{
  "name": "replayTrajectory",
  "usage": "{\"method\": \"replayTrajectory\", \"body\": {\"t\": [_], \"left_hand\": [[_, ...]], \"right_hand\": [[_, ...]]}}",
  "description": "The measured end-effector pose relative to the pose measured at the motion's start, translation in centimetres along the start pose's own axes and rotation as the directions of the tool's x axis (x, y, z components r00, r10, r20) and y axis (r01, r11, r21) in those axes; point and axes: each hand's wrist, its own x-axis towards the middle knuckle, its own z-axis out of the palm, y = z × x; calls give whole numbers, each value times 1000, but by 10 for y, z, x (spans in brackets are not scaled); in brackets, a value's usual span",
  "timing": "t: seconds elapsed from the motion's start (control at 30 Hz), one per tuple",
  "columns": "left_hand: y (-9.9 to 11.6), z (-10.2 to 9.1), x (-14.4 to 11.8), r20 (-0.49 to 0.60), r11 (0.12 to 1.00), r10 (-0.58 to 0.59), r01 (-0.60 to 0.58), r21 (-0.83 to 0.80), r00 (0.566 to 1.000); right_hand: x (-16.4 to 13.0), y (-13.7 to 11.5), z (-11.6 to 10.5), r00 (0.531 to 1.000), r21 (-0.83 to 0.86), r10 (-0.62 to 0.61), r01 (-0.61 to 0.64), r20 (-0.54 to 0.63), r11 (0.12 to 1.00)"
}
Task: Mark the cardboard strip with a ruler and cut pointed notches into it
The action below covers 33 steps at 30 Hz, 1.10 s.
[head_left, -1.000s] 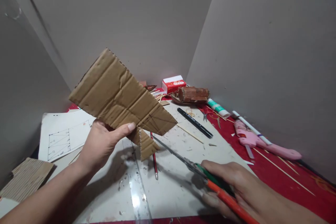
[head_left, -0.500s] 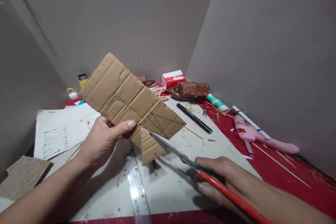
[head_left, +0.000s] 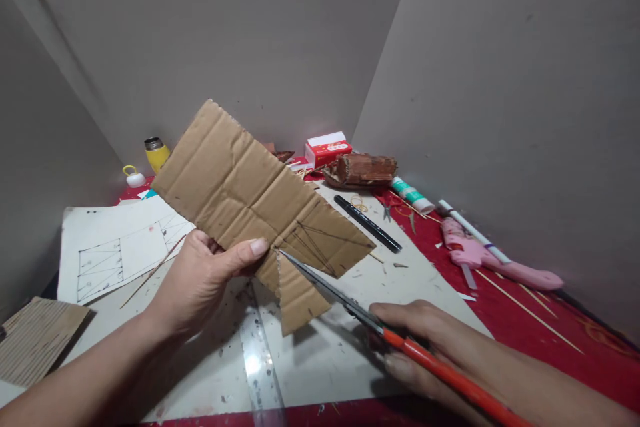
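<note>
A creased sheet of brown cardboard [head_left: 240, 173] is held up tilted over the table, my left hand [head_left: 215, 273] pinching its lower edge with the thumb on top. Dark pen lines mark the sheet's right end. Wrapped round red-orange handles, my right hand [head_left: 425, 340] grips a pair of scissors [head_left: 345, 300]. Their blades lie along a cut in the cardboard, with the tips close to my left thumb. Below the cut, a triangular flap [head_left: 300, 297] hangs down, still joined near the thumb. The right fingers are partly hidden behind the handles.
Under the cardboard lies a clear ruler [head_left: 260, 360]. Paper with a drawn plan [head_left: 100, 260] and a ridged cardboard piece [head_left: 43, 337] are at left. A black marker [head_left: 367, 223], a brown model boat [head_left: 363, 171] and a pink glue gun [head_left: 495, 263] sit to the right.
The cardboard and my left hand have shifted slightly right and down, the flap swinging lower. The scissor tips remain at the inner end of the cut.
</note>
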Motion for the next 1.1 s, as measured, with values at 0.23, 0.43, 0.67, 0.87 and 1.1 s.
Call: {"method": "replayTrajectory", "body": {"t": [0.23,0.43,0.67,0.87,1.1], "left_hand": [[0,5,-2,-23,999,-22,21,-39,999],[-2,5,-1,6,995,-45,45,-87,999],[-3,6,0,-23,993,-57,55,-109,998],[-1,5,-1,-9,992,-56,55,-110,998],[3,1,-2,40,997,-53,56,-59,998]], "right_hand": [[0,15,3,986,170,6,-35,165,985],[0,23,7,967,289,-20,-56,254,956],[-2,14,9,968,348,20,-108,248,931],[-7,16,13,977,355,78,-145,196,924],[-6,17,11,972,325,67,-140,224,935]]}}
